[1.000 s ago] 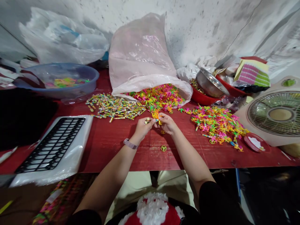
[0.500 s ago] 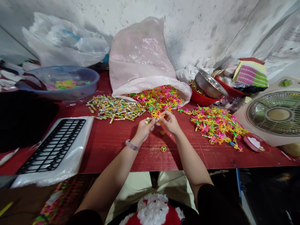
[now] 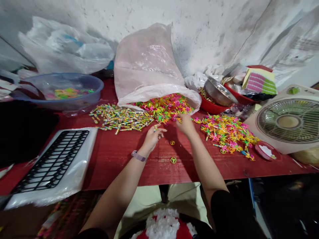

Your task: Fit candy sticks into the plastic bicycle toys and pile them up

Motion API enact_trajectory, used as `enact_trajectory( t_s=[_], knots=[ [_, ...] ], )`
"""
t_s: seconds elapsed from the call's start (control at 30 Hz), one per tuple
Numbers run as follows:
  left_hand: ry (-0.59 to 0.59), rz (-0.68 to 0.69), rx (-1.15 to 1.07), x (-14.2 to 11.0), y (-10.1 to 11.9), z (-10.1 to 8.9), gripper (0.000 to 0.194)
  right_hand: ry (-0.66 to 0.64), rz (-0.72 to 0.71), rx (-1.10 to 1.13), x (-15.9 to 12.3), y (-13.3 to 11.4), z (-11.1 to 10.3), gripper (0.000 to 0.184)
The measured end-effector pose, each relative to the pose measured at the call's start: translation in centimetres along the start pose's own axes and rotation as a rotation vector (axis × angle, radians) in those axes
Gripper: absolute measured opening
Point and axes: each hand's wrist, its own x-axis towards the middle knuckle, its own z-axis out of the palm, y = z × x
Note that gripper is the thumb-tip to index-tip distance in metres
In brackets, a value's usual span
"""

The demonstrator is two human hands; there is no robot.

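Two bare hands worked over a red tabletop (image 3: pixel 109 162) in the view from the wearer's head. The left hand (image 3: pixel 151 137), a pale purple band at its wrist, held small printed tubes (image 3: pixel 156 128) in its palm, with the thumb and index finger reaching out to the right. The right hand (image 3: pixel 185 124), its fingers bent downward, was at the near edge of the brightly coloured plastic wheel pieces (image 3: pixel 168 107) spilling from a large whitish plastic sack (image 3: pixel 149 63); whether it gripped one could not be told.

A heap of short, yellow-patterned tubes (image 3: pixel 122 117) lay left of the sack's mouth, beyond the left hand. To the right, a mound of mixed pink, orange, yellow and green pieces (image 3: pixel 226 132) spread toward a pale box fan (image 3: pixel 289 121). Between the forearms, a small orange-yellow wheel (image 3: pixel 172 143) lay beyond a yellow-green one (image 3: pixel 173 160), the two apart.

At far left stood a translucent blue basin (image 3: pixel 96 94) with bright pieces inside; nearer, a black plastic rack (image 3: pixel 52 159) rested on clear plastic. A tilted steel bowl (image 3: pixel 219 92) sat right of the sack.
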Motion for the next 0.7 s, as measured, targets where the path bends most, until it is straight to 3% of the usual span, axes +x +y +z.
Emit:
enact_trajectory(
  t_s=[0.03, 0.13, 0.23, 0.4, 0.53, 0.6, 0.7],
  knots=[
    [-0.012, 0.012, 0.013, 0.0, -0.1, -0.2, 0.04, -0.058, -0.05, 0.023, 0.5, -1.6, 2.2, 0.03],
    [0.047, 0.064, 0.028, 0.3, -0.2, -0.8, 0.042, -0.252, -0.113, 0.065, 1.5, -4.5, 7.3, 0.057],
    [0.157, 0.092, 0.027, 0.7, -0.4, -1.3, 0.044, -0.302, -0.086, 0.068, 1.7, -4.7, 9.2, 0.065],
    [0.178, 0.103, 0.049, 1.3, -0.9, -1.3, 0.04, -0.263, -0.214, 0.09, 0.0, -3.0, 8.5, 0.042],
    [0.179, 0.102, 0.085, 1.2, -1.2, -1.0, 0.037, -0.254, -0.225, 0.13, -2.5, -1.4, 7.0, 0.033],
    [0.184, 0.103, 0.103, 1.1, -1.3, -1.0, 0.038, -0.19, -0.173, 0.235, -3.7, -0.4, 6.4, 0.03],
    [0.193, 0.104, 0.15, 0.9, -1.1, -1.2, 0.038, -0.021, 0.043, 0.591, -5.2, 1.3, 5.7, 0.031]
  ],
)
